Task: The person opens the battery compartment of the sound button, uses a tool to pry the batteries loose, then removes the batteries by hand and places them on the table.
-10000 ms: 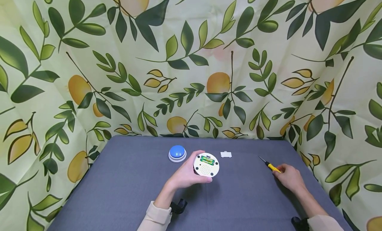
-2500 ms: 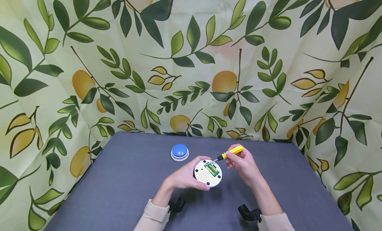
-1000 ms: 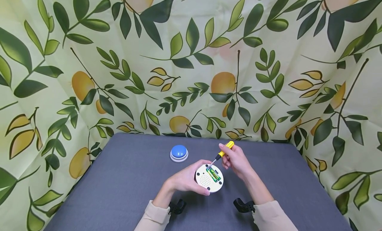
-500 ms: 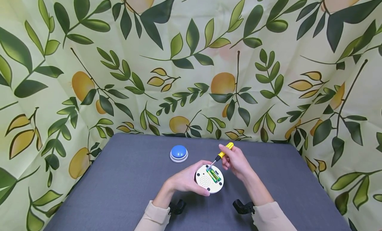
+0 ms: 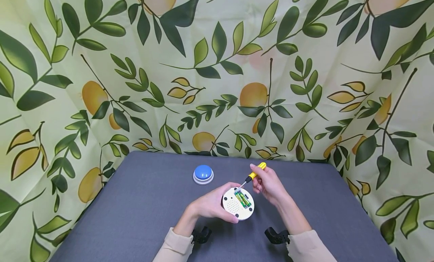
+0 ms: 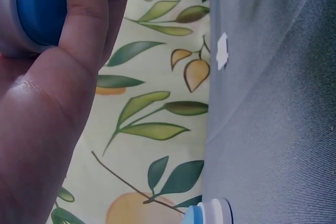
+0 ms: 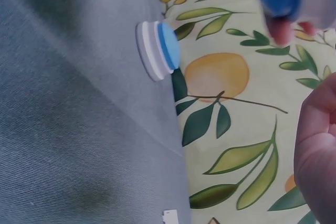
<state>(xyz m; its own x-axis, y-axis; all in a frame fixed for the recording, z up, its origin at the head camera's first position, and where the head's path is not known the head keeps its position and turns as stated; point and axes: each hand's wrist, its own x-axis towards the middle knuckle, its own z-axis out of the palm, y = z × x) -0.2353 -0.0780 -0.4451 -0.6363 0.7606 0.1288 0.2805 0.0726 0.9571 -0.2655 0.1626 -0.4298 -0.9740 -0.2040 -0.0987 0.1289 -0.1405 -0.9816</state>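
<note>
My left hand [image 5: 211, 204] grips a round push button [image 5: 232, 207] by its rim, fingers at the far side and thumb at the near side. Its white underside faces up, with black feet, speaker holes and an uncovered battery compartment holding green batteries [image 5: 242, 199]. The button's blue dome [image 6: 43, 6] shows in the left wrist view. With the fingers of my right hand [image 5: 270, 183] I hold a yellow-handled screwdriver [image 5: 256, 171] at a slant. Its tip is at the upper end of the compartment; whether it touches a battery or the contact is too small to tell.
A second blue push button [image 5: 203, 173] stands dome up on the grey table [image 5: 152, 201], behind my left hand. A small white cover [image 6: 222, 51] lies on the table, out of sight in the head view. Patterned cloth [image 5: 217, 85] rises at the back and sides.
Ten seconds ago the right hand held the screwdriver at the table's right; it has since come left to the compartment. The held button has turned slightly and lowered. Almost nothing moved in the last second.
</note>
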